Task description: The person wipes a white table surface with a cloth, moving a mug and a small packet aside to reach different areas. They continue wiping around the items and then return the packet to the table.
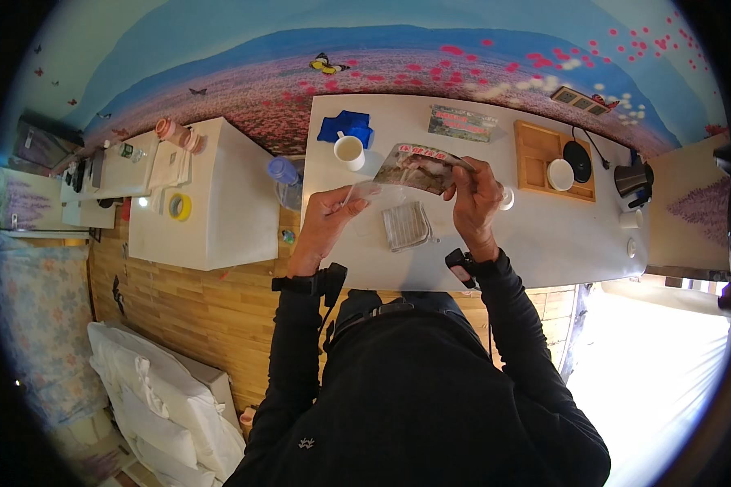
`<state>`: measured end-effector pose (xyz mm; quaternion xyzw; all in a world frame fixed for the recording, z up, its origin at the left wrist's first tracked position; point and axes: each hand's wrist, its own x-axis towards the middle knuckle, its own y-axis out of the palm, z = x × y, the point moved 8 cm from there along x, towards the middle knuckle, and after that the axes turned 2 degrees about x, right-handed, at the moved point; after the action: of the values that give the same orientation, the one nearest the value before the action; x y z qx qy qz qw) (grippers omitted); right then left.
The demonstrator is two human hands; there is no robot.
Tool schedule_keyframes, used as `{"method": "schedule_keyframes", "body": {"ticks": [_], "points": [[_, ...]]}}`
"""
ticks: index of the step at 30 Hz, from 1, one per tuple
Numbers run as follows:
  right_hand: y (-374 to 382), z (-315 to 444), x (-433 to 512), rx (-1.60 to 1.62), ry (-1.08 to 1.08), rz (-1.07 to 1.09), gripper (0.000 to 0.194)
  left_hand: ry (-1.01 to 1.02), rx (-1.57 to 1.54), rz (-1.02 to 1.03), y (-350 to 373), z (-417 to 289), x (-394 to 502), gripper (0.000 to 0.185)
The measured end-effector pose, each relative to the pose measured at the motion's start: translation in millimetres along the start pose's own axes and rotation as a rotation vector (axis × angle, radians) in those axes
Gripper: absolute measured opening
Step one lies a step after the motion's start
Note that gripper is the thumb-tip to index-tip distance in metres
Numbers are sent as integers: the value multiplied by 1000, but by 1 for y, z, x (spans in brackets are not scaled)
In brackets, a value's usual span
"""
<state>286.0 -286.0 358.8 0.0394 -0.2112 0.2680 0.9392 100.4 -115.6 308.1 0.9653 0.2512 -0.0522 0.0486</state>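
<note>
Above the white table, my right hand [475, 198] pinches the right end of a glossy printed card [415, 172] that bears writing and a picture. My left hand [334, 218] grips a clear plastic sheet or sleeve [365, 190] at the card's lower left corner. Whether the card sits partly inside the plastic, I cannot tell. Below the card lies a folded striped cloth [407, 226]. A white mug [349, 152] stands beyond my left hand, beside a blue cloth [346, 128]. Partly hidden by my right hand is a small white round object [507, 198].
Farther back on the table [560, 249] lies another printed card [462, 123]. To the right are a wooden tray [533, 176] with a white cup [560, 175], a black round base [577, 161] and a kettle [632, 181]. A white cabinet [237, 207] with yellow tape [180, 207] stands left.
</note>
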Motion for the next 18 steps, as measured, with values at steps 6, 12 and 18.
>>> {"method": "schedule_keyframes", "body": {"ticks": [6,12,18], "points": [[0,10,7,141,-48,23,14,103,54,7,5,-23,4,29],[-22,29,24,118,-71,8,15,194,-42,-27,2,-24,5,28],[-8,26,30,282,10,165,21,133,-108,18,10,-17,8,26]]}}
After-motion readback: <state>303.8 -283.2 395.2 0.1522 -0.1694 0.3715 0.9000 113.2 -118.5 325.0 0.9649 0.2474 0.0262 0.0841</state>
